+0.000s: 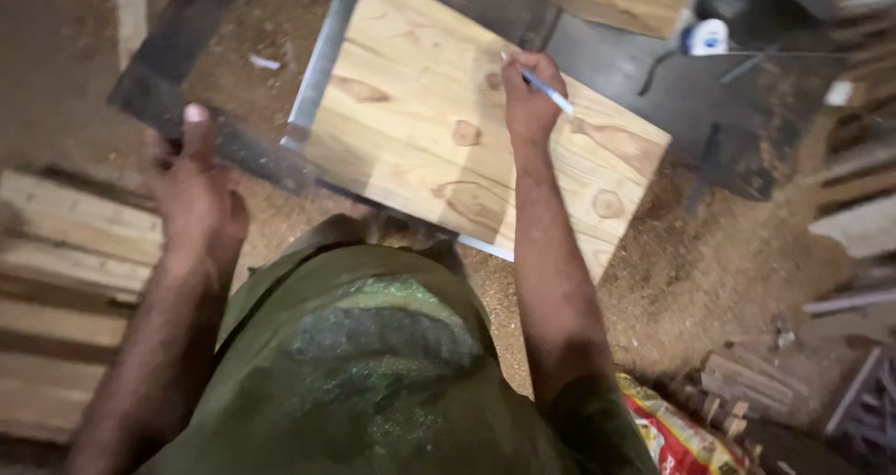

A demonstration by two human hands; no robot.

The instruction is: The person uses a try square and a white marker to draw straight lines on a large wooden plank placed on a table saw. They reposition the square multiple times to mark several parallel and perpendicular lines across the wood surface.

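Head view: pen [546,90] in right hand [528,102]

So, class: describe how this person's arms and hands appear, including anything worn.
Both arms are bare from above the elbow down to the left hand and right hand. No gloves, watch or rings show. An olive-green short-sleeved shirt with a worn, faded print covers the torso.

Wooden board [467,130] at upper centre of the frame, lying tilted on the bench [653,92]; right hand [527,102] with pen [546,90] resting on it; left hand [191,190] at left, on a bar [215,130] beside the board; planks [65,251] at far left; sack [681,433] at lower right
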